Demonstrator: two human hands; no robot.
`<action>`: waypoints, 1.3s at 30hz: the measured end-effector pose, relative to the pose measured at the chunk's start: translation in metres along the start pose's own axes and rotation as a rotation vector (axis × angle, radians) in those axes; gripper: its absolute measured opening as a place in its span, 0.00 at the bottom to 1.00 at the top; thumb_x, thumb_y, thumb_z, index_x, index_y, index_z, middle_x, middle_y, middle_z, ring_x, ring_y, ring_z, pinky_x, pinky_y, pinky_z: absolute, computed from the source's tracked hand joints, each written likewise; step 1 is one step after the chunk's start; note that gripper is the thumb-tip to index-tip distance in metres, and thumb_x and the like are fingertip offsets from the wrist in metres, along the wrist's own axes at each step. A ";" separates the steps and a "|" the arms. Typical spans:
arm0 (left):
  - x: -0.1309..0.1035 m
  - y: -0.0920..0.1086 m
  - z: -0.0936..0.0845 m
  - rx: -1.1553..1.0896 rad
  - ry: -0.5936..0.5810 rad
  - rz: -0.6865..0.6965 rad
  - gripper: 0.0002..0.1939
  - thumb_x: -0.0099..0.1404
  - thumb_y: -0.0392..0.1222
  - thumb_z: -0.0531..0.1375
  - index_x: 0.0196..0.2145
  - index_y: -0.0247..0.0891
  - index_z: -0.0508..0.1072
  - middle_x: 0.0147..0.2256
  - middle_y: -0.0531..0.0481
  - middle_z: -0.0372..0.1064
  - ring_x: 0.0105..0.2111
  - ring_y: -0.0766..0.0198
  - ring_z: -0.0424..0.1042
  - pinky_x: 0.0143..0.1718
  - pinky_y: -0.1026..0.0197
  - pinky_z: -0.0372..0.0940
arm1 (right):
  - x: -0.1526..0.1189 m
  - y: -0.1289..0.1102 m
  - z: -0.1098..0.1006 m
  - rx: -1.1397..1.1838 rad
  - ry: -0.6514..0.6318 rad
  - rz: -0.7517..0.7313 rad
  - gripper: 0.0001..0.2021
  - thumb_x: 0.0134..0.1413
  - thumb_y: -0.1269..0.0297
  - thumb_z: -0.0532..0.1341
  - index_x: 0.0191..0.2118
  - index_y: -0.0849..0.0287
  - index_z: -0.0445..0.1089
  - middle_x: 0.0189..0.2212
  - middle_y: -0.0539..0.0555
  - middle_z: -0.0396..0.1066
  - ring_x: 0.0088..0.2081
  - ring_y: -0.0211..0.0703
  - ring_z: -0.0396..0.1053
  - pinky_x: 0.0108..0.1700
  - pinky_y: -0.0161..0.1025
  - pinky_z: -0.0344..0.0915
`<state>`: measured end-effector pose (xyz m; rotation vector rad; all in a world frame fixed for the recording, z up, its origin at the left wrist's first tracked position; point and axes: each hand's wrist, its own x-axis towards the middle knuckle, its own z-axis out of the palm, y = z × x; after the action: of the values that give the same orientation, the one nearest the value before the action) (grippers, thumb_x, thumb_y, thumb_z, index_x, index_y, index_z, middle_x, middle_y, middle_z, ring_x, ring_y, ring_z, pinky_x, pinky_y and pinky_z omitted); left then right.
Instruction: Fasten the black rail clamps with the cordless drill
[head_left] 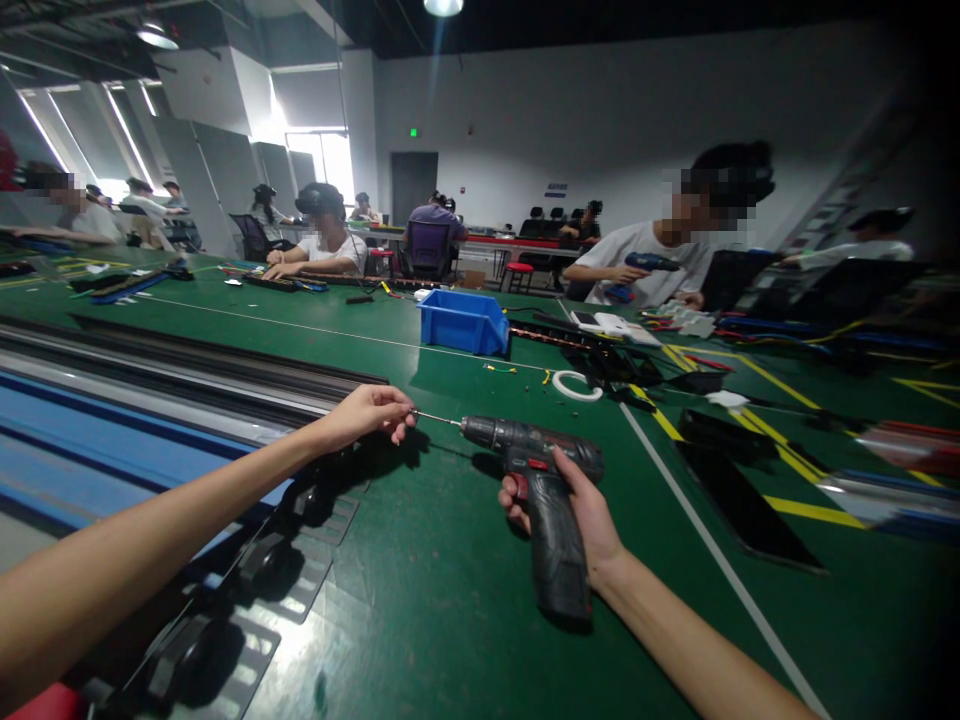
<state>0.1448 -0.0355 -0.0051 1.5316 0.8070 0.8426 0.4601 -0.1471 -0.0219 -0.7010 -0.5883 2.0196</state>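
Note:
My right hand point(592, 520) is wrapped round the grip of a black cordless drill point(555, 540), with fingers by its red trigger. The drill points left, just above the green table. A long, thin driver bit point(439, 417) sticks out of its chuck. My left hand point(375, 412) pinches the far end of the bit between thumb and fingers; whether a small screw is also in the pinch is hidden. Beneath and beside my left forearm lie long blue and black metal profiles point(150, 420), with black knob-like fittings point(262, 565) along their near ends.
A blue plastic bin point(463, 322) stands ahead, with a white ring of tape point(577, 386) to its right. A dark flat panel point(750, 505) and cables lie at the right. Across the table a person point(652, 250) holds another drill; more people sit farther back.

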 end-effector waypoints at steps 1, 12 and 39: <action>0.000 -0.001 0.000 -0.002 -0.007 -0.004 0.15 0.62 0.48 0.64 0.38 0.32 0.72 0.35 0.43 0.75 0.26 0.67 0.73 0.27 0.65 0.65 | 0.000 0.000 0.000 -0.004 -0.002 0.002 0.27 0.64 0.46 0.52 0.38 0.69 0.73 0.33 0.64 0.74 0.32 0.42 0.74 0.33 0.33 0.75; -0.006 0.027 -0.005 0.570 0.290 0.130 0.21 0.70 0.56 0.50 0.39 0.37 0.73 0.26 0.53 0.68 0.17 0.69 0.63 0.19 0.65 0.53 | 0.000 0.001 -0.006 0.019 -0.016 -0.011 0.26 0.63 0.46 0.55 0.40 0.70 0.73 0.34 0.63 0.74 0.35 0.44 0.75 0.36 0.34 0.75; -0.013 0.006 -0.088 0.975 -0.027 0.161 0.28 0.63 0.39 0.54 0.61 0.45 0.68 0.59 0.49 0.67 0.57 0.54 0.68 0.58 0.59 0.58 | 0.054 0.011 0.022 -0.009 -0.010 -0.033 0.20 0.63 0.51 0.57 0.41 0.66 0.72 0.33 0.62 0.77 0.35 0.46 0.77 0.34 0.38 0.77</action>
<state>0.0629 -0.0033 0.0073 2.4752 1.1707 0.5415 0.4146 -0.1090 -0.0267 -0.6823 -0.6110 1.9924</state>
